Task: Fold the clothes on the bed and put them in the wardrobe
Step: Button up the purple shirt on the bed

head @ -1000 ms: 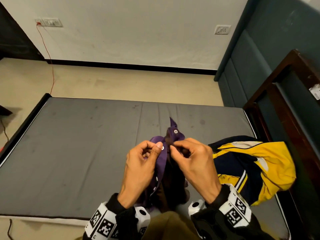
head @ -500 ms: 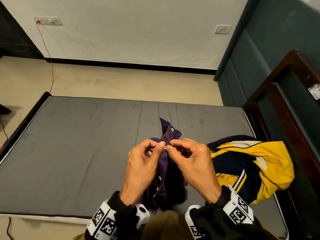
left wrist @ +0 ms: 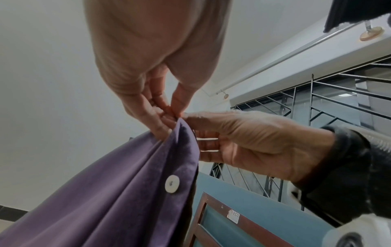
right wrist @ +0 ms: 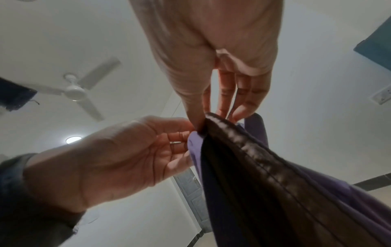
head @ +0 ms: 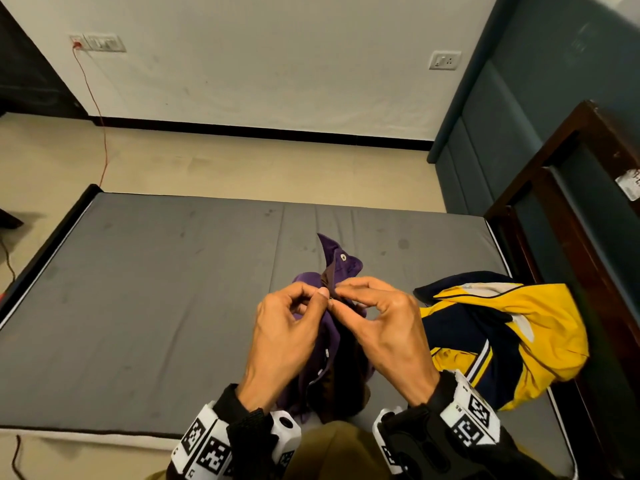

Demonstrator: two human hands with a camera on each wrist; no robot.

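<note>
A purple button shirt [head: 329,344] with white buttons hangs in front of me over the near edge of the grey mattress [head: 156,289]. My left hand [head: 287,327] pinches one front edge of it near the collar between thumb and forefinger. My right hand [head: 377,323] pinches the facing edge, fingertips almost touching the left ones. In the left wrist view the purple shirt [left wrist: 116,192] drapes down with a white button [left wrist: 172,183] showing. The right wrist view shows the shirt's dark inner placket [right wrist: 253,167] under my right fingers [right wrist: 243,100]. The collar tip [head: 337,254] sticks up beyond my hands.
A yellow, navy and white jacket [head: 502,327] lies crumpled on the mattress at the right. A dark wooden bed frame [head: 571,220] and teal padded wall panel [head: 485,133] stand to the right. Beige floor and a white wall lie beyond the bed.
My two hands have drawn closer, bringing the shirt's front edges together at the fingertips. The collar tip has shifted slightly up and left.
</note>
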